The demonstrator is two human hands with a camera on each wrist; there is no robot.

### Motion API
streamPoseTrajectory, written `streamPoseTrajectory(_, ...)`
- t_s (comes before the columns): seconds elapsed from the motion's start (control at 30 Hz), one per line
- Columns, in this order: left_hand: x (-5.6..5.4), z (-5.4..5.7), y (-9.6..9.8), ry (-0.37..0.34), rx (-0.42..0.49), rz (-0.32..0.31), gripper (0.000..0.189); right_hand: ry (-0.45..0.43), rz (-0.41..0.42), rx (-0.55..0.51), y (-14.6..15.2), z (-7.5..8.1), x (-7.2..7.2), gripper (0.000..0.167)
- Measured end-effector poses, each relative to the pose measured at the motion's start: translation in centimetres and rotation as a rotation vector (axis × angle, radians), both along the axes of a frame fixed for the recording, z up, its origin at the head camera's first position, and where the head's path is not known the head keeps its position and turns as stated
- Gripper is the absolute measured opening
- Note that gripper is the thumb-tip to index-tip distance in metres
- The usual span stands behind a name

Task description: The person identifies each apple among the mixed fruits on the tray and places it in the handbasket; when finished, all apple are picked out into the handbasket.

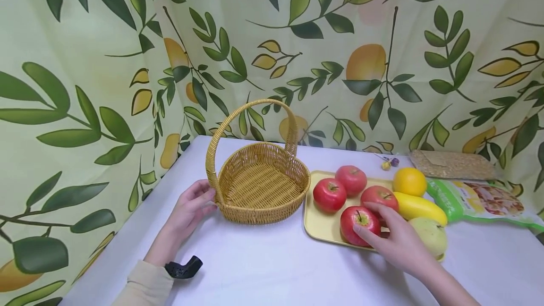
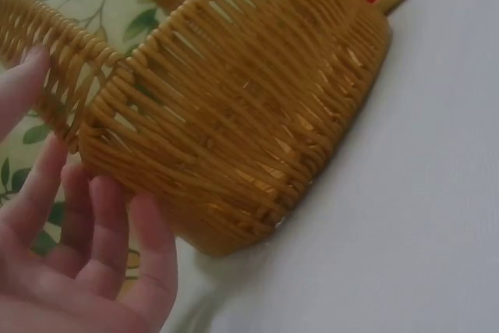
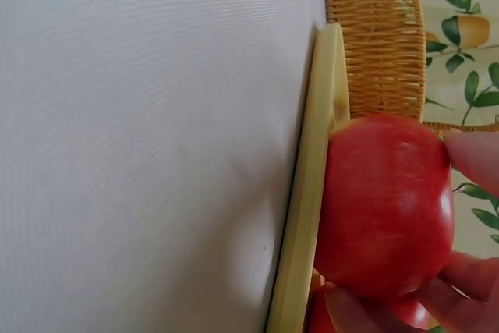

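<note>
A brown wicker basket point(image 1: 263, 207) with a tall arched handle stands upright on the white table. My left hand point(image 1: 191, 209) holds the basket's left side near the handle's foot, with the thumb by the rim and the fingers point(image 2: 152, 239) bent along the woven wall. My right hand point(image 1: 401, 240) grips a red apple point(image 1: 360, 225) at the front of the yellow tray point(image 1: 318, 230), thumb on one side and fingers on the other. In the right wrist view the apple point(image 3: 386, 204) sits at the tray's edge, its underside partly hidden. Several other red apples point(image 1: 329, 195) lie behind it.
An orange point(image 1: 410, 182), a yellow elongated fruit point(image 1: 418, 208) and a pale green fruit point(image 1: 430, 235) crowd the tray's right end. Beyond them lie a green food packet point(image 1: 480, 202) and a brown flat slab point(image 1: 452, 164). Patterned cloth point(image 1: 272, 37) hangs behind the table.
</note>
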State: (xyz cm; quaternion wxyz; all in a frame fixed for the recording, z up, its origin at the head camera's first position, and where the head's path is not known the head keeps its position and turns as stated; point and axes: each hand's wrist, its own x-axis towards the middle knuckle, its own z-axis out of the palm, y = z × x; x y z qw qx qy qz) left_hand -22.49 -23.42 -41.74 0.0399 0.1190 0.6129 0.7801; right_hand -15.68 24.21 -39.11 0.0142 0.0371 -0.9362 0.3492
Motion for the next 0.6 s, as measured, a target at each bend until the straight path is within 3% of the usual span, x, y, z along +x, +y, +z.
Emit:
streamPoseTrajectory(0.13, -0.09, -0.24, 0.21, -0.010, -0.035, 0.019, 0.018, -0.030, 0.007, -0.013, -0.01, 0.10, 0.01, 0.089)
streamPoseTrajectory(0.27, -0.20, -0.31, 0.05, 0.000, -0.070, -0.003, 0.017, -0.041, 0.027, 0.012, -0.18, 0.21, -0.04, 0.093)
streamPoseTrajectory(0.47, -0.20, -0.52, 0.11, 0.032, -0.075, -0.045, 0.034, -0.071, 0.040, 0.064, -0.55, 0.25, -0.12, 0.102)
streamPoseTrajectory(0.6, -0.14, -0.48, 0.35, 0.006, -0.084, -0.010, 0.033, -0.092, 0.055, 0.063, -0.63, 0.15, -0.35, 0.103)
